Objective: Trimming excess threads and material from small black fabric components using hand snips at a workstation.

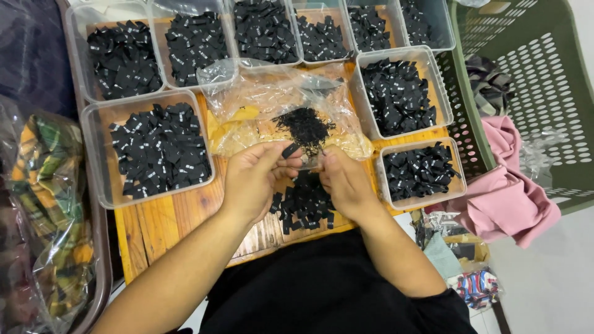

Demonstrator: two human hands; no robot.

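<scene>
Nearest the camera: black-clothed lap, both forearms reaching forward over a wooden surface point(154, 222).

Left hand point(250, 179): fingers curled, thumb and forefinger pinching one small black fabric label point(290, 149). Label is held just above the surface, at the near edge of the clear plastic bag point(272, 105).

Right hand point(346, 182): fingers curled inward, fingertips close to the left hand's; whether it grips a label cannot be told, as the fingertips are turned away.

Between and below the hands: loose pile of black labels point(304, 207) lying directly on the surface.

Just beyond the hands: the clear bag lies crumpled, with a small heap of black thread-like scraps point(305, 127) on it and yellow patches showing through the plastic.

Left of hands: clear plastic tray point(99, 185) full of labels. Right: two similar trays, near point(390, 203) and farther point(371, 127).

Far row: further clear trays point(77, 62) of labels along the back edge.

Periphery: pink cloth point(507, 198) at right, against a green perforated basket point(544, 74); bagged plaid fabric point(43, 198) at left.
</scene>
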